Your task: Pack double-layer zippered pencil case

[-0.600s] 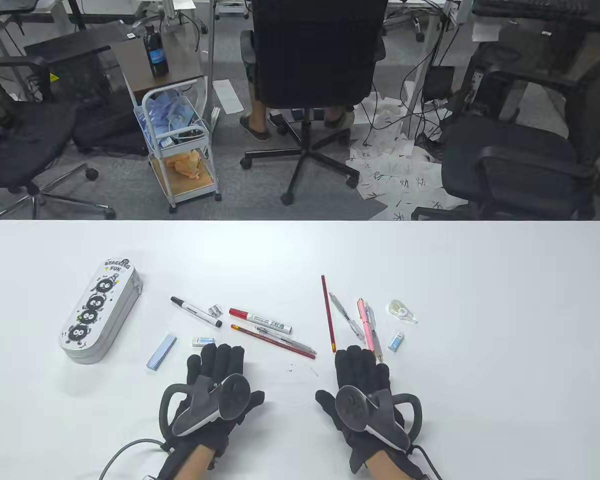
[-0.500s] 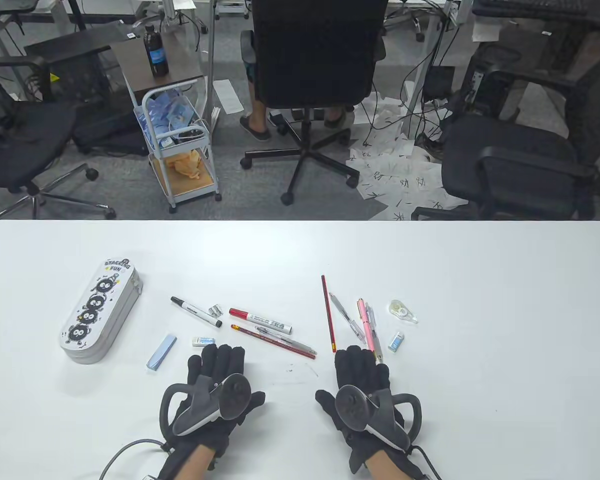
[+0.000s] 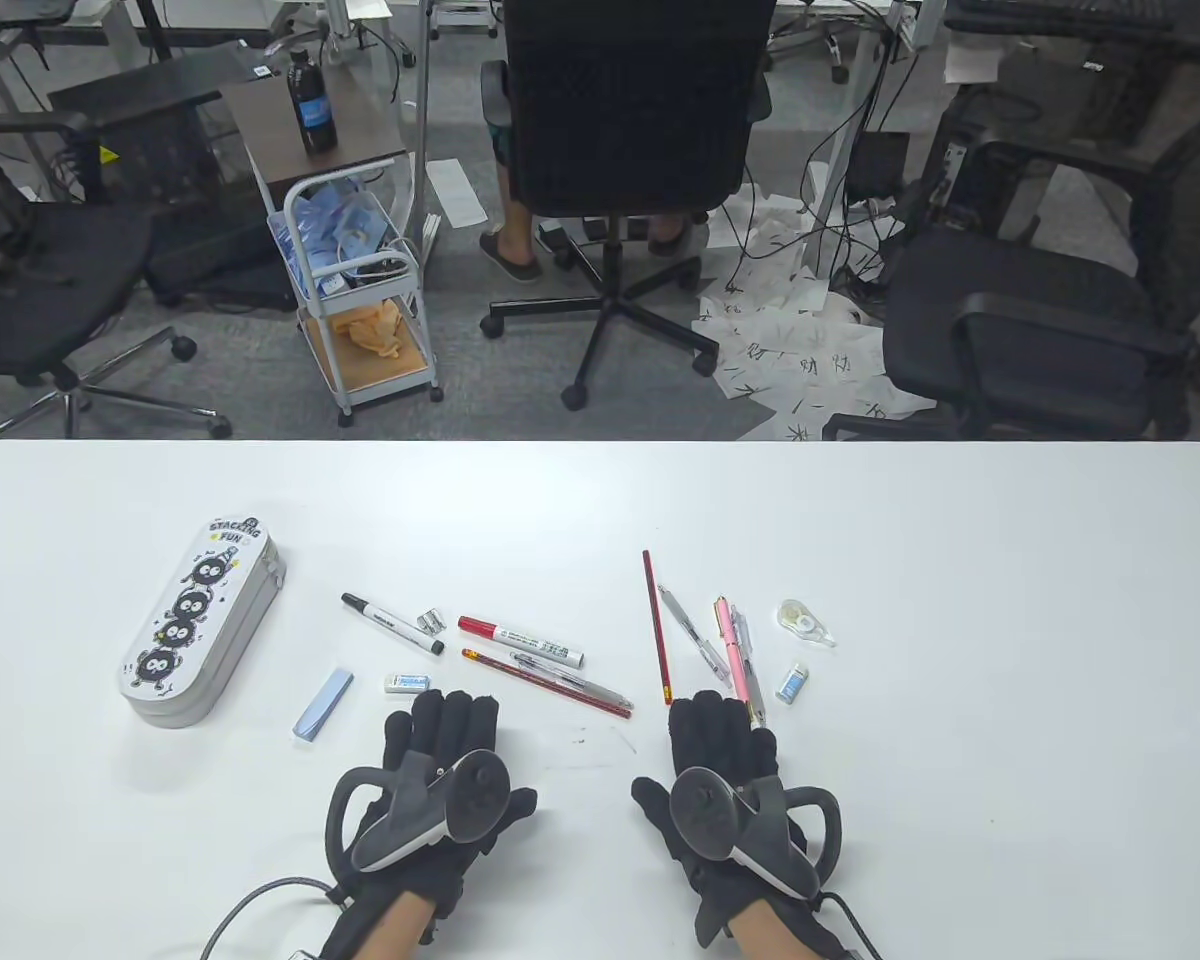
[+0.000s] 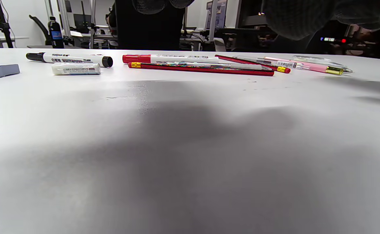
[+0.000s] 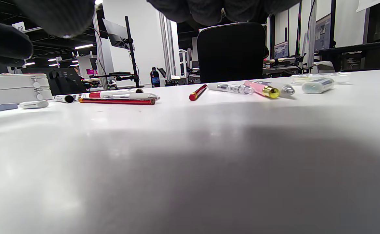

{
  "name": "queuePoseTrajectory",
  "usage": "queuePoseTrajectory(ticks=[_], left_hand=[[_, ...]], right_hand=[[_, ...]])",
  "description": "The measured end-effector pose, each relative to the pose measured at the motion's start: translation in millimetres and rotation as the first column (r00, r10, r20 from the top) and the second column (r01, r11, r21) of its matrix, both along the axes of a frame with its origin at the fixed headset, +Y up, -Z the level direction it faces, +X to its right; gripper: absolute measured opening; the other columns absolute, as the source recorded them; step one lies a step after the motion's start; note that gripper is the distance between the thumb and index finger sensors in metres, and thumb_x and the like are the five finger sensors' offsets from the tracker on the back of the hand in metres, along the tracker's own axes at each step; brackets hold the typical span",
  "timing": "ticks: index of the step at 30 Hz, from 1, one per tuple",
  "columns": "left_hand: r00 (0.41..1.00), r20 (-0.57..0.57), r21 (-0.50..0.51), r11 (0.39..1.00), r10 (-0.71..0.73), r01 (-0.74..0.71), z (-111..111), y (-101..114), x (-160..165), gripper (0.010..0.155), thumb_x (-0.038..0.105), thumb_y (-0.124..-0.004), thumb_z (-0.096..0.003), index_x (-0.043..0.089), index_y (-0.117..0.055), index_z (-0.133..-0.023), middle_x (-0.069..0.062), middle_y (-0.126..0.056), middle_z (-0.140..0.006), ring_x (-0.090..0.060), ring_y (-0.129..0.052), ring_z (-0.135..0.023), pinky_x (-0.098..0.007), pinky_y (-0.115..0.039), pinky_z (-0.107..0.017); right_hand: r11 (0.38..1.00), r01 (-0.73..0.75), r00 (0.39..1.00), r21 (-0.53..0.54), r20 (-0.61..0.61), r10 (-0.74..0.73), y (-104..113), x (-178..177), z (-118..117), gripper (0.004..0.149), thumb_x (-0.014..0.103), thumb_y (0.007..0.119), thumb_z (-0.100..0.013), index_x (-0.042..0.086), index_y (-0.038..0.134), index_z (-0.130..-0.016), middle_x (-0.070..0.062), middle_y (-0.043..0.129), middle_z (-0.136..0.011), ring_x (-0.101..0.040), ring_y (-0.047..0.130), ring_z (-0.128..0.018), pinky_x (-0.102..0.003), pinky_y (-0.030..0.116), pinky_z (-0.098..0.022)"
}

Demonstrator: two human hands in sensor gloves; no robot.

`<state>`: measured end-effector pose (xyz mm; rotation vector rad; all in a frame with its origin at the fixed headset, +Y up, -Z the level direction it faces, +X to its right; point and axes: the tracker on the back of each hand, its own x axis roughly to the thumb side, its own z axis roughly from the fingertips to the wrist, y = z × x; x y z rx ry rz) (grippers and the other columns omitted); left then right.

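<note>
The white zippered pencil case (image 3: pixel 198 624) with black cartoon figures lies closed at the left of the table; its zipper end shows in the right wrist view (image 5: pixel 16 87). Between it and my hands lie a black marker (image 3: pixel 391 623), a red marker (image 3: pixel 520 641), red pencils (image 3: pixel 546 684) (image 3: pixel 656 623), pens (image 3: pixel 735 647), erasers (image 3: pixel 407 683) (image 3: pixel 792 682), a blue box (image 3: pixel 323 704), a sharpener (image 3: pixel 429 624) and a correction tape (image 3: pixel 805 621). My left hand (image 3: pixel 442 735) and right hand (image 3: pixel 720 732) lie flat, palm down, fingers extended, holding nothing.
The white table (image 3: pixel 960 600) has a far edge beyond the items. Behind it stand office chairs (image 3: pixel 625 130), a small cart (image 3: pixel 360 300) and scattered papers on the floor.
My left hand has shifted slightly to the right and toward me. The right hand and all items have not moved.
</note>
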<state>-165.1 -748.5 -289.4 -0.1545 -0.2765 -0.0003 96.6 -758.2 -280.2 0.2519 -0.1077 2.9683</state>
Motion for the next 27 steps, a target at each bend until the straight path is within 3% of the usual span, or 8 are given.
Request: queuePoseTrajectory(ticks=[11,15,17,18,21,23,27], left_hand=[[0.999,-0.010,0.042,0.998,0.042,-0.042,-0.8,8.3,-3.6,0.094,0.062,-0.073,-0.0549,0.004,-0.036,-0.119,-0.028,-0.039,-0.120,-0.055,-0.031,-0.106,-0.064,-0.028,-0.072],[0.995,-0.090,0.102,0.994,0.043,-0.033,-22.1,25.3,-29.4,0.095,0.061,-0.074,-0.0546,0.004,-0.033,-0.119,-0.028,-0.035,-0.121,-0.055,-0.028,-0.106,-0.063,-0.028,-0.073],[0.974,-0.224,0.113,0.994,0.020,0.005,-47.0,33.0,-60.6,0.097,0.061,-0.073,-0.0549,0.003,-0.029,-0.119,-0.028,-0.030,-0.121,-0.055,-0.024,-0.105,-0.063,-0.025,-0.072],[0.942,-0.335,0.093,0.995,0.013,0.020,-62.1,35.5,-82.8,0.098,0.061,-0.073,-0.0551,0.003,-0.026,-0.119,-0.029,-0.027,-0.121,-0.056,-0.021,-0.105,-0.064,-0.023,-0.072],[0.852,-0.524,0.031,0.999,-0.002,0.021,-91.8,35.4,-133.3,0.102,0.061,-0.074,-0.0544,0.003,-0.020,-0.119,-0.029,-0.021,-0.121,-0.056,-0.015,-0.105,-0.064,-0.019,-0.071],[0.754,-0.656,-0.016,1.000,-0.029,0.024,-109.6,34.0,-175.5,0.106,0.062,-0.075,-0.0534,0.003,-0.015,-0.118,-0.029,-0.016,-0.120,-0.056,-0.011,-0.104,-0.064,-0.017,-0.071],[0.596,-0.802,-0.037,0.993,0.038,-0.113,-121.6,26.1,-225.8,0.116,0.059,-0.082,-0.0509,0.001,-0.006,-0.116,-0.033,-0.002,-0.118,-0.060,0.000,-0.100,-0.069,-0.013,-0.070]], right_hand=[[1.000,0.022,1.000,-0.009,0.008,-0.022,1.0,0.7,-0.5,0.080,0.063,0.058,-0.051,0.014,0.035,-0.110,-0.017,0.035,-0.116,-0.040,0.037,-0.102,-0.057,0.040,-0.071],[0.999,0.045,0.999,0.010,0.008,-0.045,6.3,2.7,-0.3,0.079,0.063,0.057,-0.051,0.015,0.035,-0.110,-0.016,0.035,-0.116,-0.040,0.037,-0.102,-0.057,0.040,-0.071],[0.999,0.051,0.999,-0.007,0.002,-0.051,6.6,2.3,-0.1,0.079,0.062,0.057,-0.051,0.014,0.034,-0.110,-0.017,0.034,-0.116,-0.041,0.036,-0.102,-0.058,0.039,-0.071],[0.998,0.057,0.998,-0.018,0.008,-0.057,6.0,2.2,0.3,0.079,0.062,0.057,-0.051,0.014,0.034,-0.110,-0.017,0.034,-0.116,-0.041,0.035,-0.102,-0.058,0.039,-0.071],[0.997,0.063,0.998,-0.034,0.019,-0.062,4.5,2.4,0.1,0.079,0.062,0.057,-0.051,0.014,0.033,-0.110,-0.017,0.033,-0.116,-0.041,0.034,-0.102,-0.058,0.038,-0.071],[0.998,0.054,0.998,-0.039,0.019,-0.053,4.1,3.6,-0.9,0.079,0.062,0.057,-0.051,0.014,0.033,-0.110,-0.017,0.032,-0.116,-0.041,0.034,-0.102,-0.058,0.038,-0.071],[0.998,0.053,0.999,-0.042,0.009,-0.053,5.1,4.6,-2.6,0.080,0.062,0.057,-0.052,0.014,0.032,-0.110,-0.017,0.031,-0.117,-0.041,0.032,-0.102,-0.058,0.037,-0.071]])
